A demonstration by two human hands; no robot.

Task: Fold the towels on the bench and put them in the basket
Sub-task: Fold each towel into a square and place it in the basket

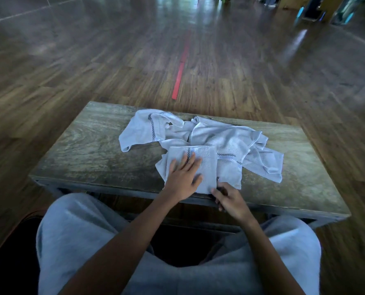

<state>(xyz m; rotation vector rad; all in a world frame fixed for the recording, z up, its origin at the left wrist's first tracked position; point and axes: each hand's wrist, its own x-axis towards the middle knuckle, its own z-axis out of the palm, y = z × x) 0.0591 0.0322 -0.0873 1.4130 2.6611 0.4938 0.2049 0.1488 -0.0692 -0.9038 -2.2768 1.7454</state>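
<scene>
A seated person presses a folded towel flat at the near edge of a wooden bench.

The left hand [182, 177] lies spread, palm down, on the folded towel [200, 167], which sits at the bench [88, 150] edge right in front of the person, its long axis running away from them. The right hand [230, 200] is at the towel's near right corner, fingers curled as if pinching the edge, though the grip itself is hard to make out. Both hands are at the towel; the left covers it. Behind and to the right, touching it, loose towels [220, 135] lie in a crumpled heap, still unfolded. No basket is in view, so which way the towel must travel cannot be told.
</scene>
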